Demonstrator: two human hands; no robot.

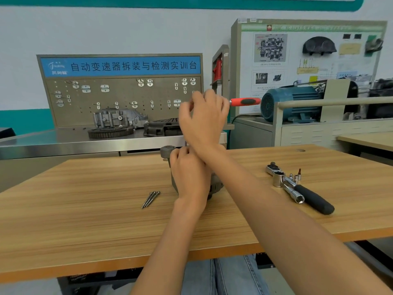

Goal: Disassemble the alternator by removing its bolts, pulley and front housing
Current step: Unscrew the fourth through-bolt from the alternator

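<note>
From the head-worn camera, the person sits at a wooden table [85, 209] with both forearms reaching out and crossing near the middle of it. The alternator [214, 185] stands on the table just under the crossed wrists, mostly hidden by them; a grey lug of its housing [167, 151] pokes out to the left of the fingers.

The left hand [190, 175] is curled round the upper part of the alternator, fingers wrapped over its top edge, steadying it. The right hand [204, 120] is raised above and behind, fingers closed round a tool with a red and black handle [244, 101] that sticks out sideways to the right. What its working end sits on I cannot tell, since the hand covers it.

Three long bolts [151, 199] lie together on the table just left of the alternator, so the through-bolts appear to be out already. To the right, well apart, lie a ratchet with a black handle [302, 190], a loose socket [297, 196] against it and a few small bits [296, 176] standing beside it.

My reading is that the pulley or a remaining fastener on top is being worked now, with the left hand countering the turn. The next move would call for a firm hold on the body so it doesn't spin or tip on the smooth tabletop, and a steady pull on the red handle.

Behind the table stand a pegboard bench [121, 99] carrying gearbox parts and a blue electric motor [291, 103].
</note>
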